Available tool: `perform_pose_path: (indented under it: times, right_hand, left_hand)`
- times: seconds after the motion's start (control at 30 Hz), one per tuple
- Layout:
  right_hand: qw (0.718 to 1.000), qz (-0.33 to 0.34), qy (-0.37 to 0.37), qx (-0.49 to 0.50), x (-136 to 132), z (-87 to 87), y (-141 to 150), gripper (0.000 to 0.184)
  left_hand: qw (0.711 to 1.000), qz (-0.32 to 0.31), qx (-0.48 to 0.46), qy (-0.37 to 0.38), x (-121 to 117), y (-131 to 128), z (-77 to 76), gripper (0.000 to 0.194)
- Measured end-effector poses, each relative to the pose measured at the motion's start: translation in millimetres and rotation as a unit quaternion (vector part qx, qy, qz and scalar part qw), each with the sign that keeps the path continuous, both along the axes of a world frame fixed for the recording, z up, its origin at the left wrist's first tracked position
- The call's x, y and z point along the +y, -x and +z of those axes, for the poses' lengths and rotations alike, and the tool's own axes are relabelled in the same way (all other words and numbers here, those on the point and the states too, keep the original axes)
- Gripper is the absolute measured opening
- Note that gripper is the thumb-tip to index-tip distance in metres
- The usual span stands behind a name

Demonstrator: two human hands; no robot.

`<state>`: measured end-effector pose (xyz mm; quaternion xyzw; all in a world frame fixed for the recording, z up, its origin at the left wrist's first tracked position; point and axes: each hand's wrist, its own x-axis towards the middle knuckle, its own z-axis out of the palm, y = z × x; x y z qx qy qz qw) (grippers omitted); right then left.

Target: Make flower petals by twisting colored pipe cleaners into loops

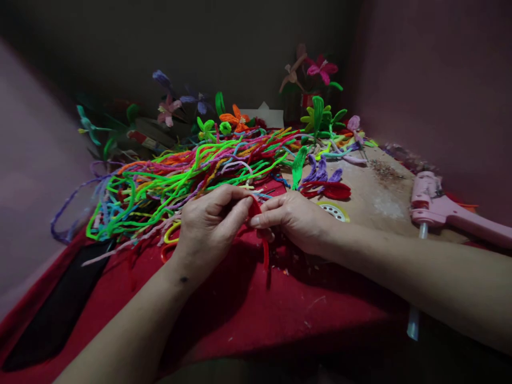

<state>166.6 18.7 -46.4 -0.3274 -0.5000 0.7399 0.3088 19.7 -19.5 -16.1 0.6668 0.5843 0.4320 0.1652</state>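
Between my two hands is a red pipe cleaner [265,255], its loose end hanging down over the red cloth. My left hand [218,218] pinches its upper part between thumb and forefinger. My right hand [294,220] closes on it just beside, fingertips nearly touching the left ones. Part of the pipe cleaner is hidden by my fingers. Right behind my hands lie red looped petals [326,190], purple petals [320,169] and a green leaf shape [298,166], all of pipe cleaner. Scissors with yellow and orange handles [171,234] lie partly under my left hand.
A big heap of coloured pipe cleaners [192,165] spreads across the back left. Finished flowers [322,69] stand behind it. A pink glue gun [430,200] with a glue stick is at right, near a yellow-rimmed disc [334,211]. A black strip [56,304] lies left on the red cloth [256,325].
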Motion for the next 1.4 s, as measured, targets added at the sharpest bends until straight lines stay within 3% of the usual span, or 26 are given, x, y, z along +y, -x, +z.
perform_pose_path:
  times: [0.1, 0.2, 0.33, 0.53, 0.8, 0.93, 1.13, 1.23, 1.33, 1.4]
  right_hand:
    - [1.0, 0.009, 0.004, 0.002, 0, 0.8, 0, 0.023]
    - [1.0, 0.024, -0.01, 0.005, 0, -0.2, -1, 0.021]
    - [0.998, 0.052, -0.019, 0.009, 1, -1.1, -1, 0.022]
    - [0.995, 0.055, 0.024, 0.083, 3, -3.4, 1, 0.018]
    - [0.993, 0.0, 0.038, 0.108, 10, -6.4, 1, 0.01]
    - [0.996, -0.008, 0.028, 0.082, 10, -4.0, 0, 0.009]
    - [0.996, -0.052, 0.024, 0.061, 11, -1.3, 2, 0.013]
    - [0.993, -0.062, 0.033, 0.091, 11, -1.7, 2, 0.014]
    - [0.991, -0.072, 0.034, 0.107, 11, -3.8, 2, 0.018]
    - [0.991, -0.074, 0.031, 0.108, 12, -5.7, 2, 0.018]
  left_hand:
    - [0.988, -0.069, -0.099, 0.093, 5, 5, 1.7, 0.02]
    - [0.974, -0.11, -0.128, 0.15, 8, 8, 2.3, 0.016]
    - [0.98, -0.093, -0.113, 0.136, 8, 5, 1.8, 0.01]
    - [0.987, -0.052, -0.077, 0.128, 9, 5, 6.6, 0.016]
    - [0.957, -0.094, -0.078, 0.262, 12, 17, 10.0, 0.023]
    - [0.978, -0.076, -0.016, 0.192, 10, 15, 7.3, 0.023]
    - [0.989, -0.034, 0.14, -0.028, 2, 7, -1.7, 0.013]
    - [0.999, -0.021, -0.002, 0.037, 2, 7, -1.0, 0.015]
    - [0.967, -0.045, -0.165, 0.191, 6, 9, 1.1, 0.029]
    - [0.95, -0.055, -0.192, 0.24, 7, 8, 1.4, 0.028]
